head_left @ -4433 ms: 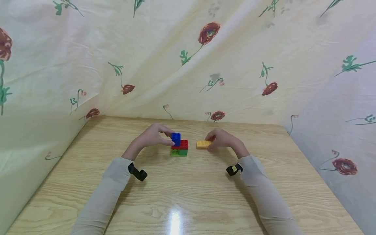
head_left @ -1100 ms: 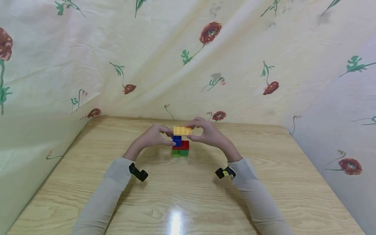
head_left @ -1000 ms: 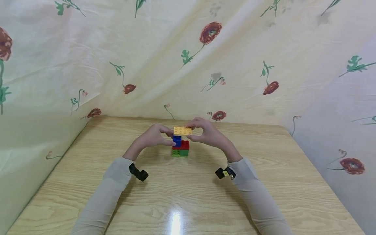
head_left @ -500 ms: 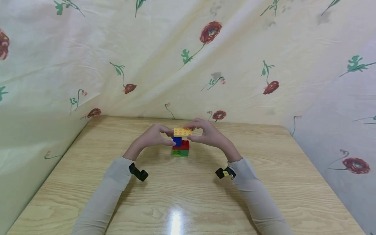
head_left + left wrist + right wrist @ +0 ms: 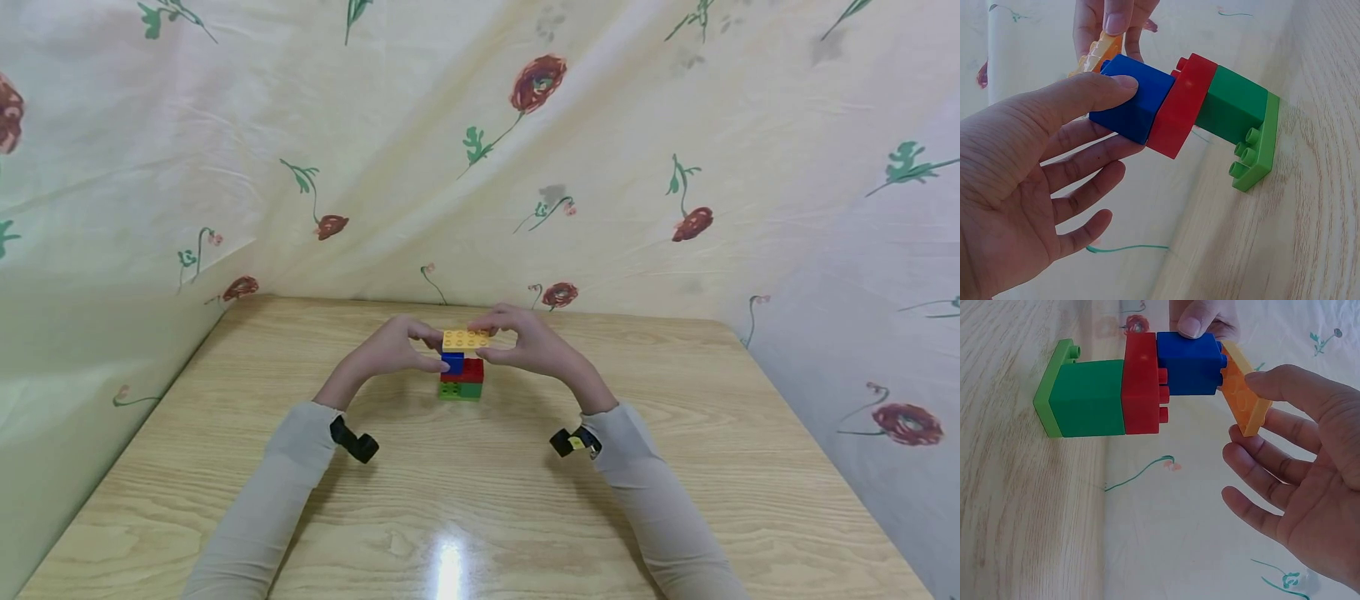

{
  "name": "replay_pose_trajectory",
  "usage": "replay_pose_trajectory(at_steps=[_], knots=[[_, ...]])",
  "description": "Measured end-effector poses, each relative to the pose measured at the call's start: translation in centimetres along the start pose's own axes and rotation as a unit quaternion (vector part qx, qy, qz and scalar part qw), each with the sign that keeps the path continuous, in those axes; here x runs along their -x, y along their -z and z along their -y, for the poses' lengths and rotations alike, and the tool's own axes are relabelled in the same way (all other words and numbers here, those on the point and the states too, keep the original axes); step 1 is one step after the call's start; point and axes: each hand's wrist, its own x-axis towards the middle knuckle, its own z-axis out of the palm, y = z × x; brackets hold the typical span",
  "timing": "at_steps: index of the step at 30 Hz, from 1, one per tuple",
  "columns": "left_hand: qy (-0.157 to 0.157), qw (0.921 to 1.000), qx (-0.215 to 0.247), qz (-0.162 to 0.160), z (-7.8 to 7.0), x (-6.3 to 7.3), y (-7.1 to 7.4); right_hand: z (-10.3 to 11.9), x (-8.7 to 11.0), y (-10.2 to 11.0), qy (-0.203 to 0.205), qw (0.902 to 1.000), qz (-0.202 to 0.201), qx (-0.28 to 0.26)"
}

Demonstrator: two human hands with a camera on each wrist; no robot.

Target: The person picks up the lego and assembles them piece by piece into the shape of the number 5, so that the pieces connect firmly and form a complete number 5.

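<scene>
A small tower of toy building bricks stands on the table. Its base is a light green plate (image 5: pixel 1267 155), with a dark green brick (image 5: pixel 1088 397), a red brick (image 5: pixel 1140 387) and a blue brick (image 5: pixel 1186 362) stacked above. My left hand (image 5: pixel 393 346) pinches the blue brick between thumb and fingers. Over the top, my right hand (image 5: pixel 525 337) pinches a yellow flat brick (image 5: pixel 459 339) by its right end. In the right wrist view the yellow brick leans at the blue brick's studs, and some studs still show between the two.
The wooden table (image 5: pixel 450 475) spreads around the tower. A flowered cloth (image 5: pixel 420 167) hangs behind and along both sides. Each wrist wears a black camera strap, such as the left strap (image 5: pixel 352 439).
The right hand has picked the yellow brick off the table and brought it left over the blue brick. During the last second it has lowered slightly. The left hand keeps its hold.
</scene>
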Motion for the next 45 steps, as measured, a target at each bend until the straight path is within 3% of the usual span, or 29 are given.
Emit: replay_pose_trajectory(at_steps=[26,45], knots=[[0.013,0.9999,-0.002,0.0,-0.17,0.01,0.0,0.08,0.06,0.02,-0.009,0.9999,0.01,-0.005],[0.003,1.0,-0.007,-0.002,-0.21,0.16,-0.07,-0.02,0.02,-0.27,-0.003,0.9999,0.016,0.003]])
